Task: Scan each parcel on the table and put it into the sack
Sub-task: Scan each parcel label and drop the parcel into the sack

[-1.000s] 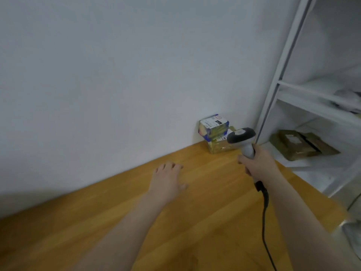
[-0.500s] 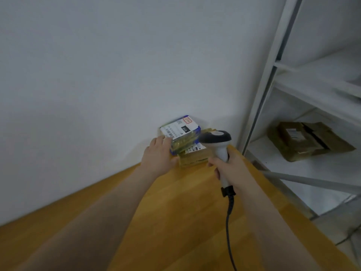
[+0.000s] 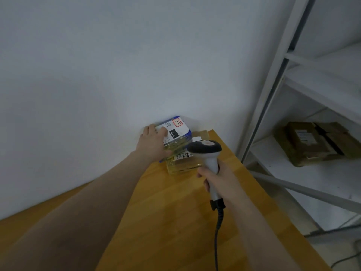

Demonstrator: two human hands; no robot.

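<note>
Parcels, two of them, sit stacked at the far corner of the yellow-brown wooden table (image 3: 175,222), hard against the white wall. The upper one, a small blue-edged box parcel (image 3: 176,133) with a white printed label and glossy clear tape, lies tilted on a squat brown cardboard parcel (image 3: 183,163) taped the same way. The left hand (image 3: 154,143) grasps the upper box at its near-left end, fingers curled over the label face and thumb against the side. The right hand (image 3: 216,179) is clenched round the handle of a white-and-black corded barcode scanner (image 3: 205,149), whose head hangs just beside both boxes.

Going by its size and the one-handed hold, the box is probably light and stiff. The taped skin looks slick, so a pinch across opposite edges, clear of the barcode, should serve better than a flat palm. Whether it is lifted off the lower parcel or only tipped is hard to tell. No sack is in view.
</note>
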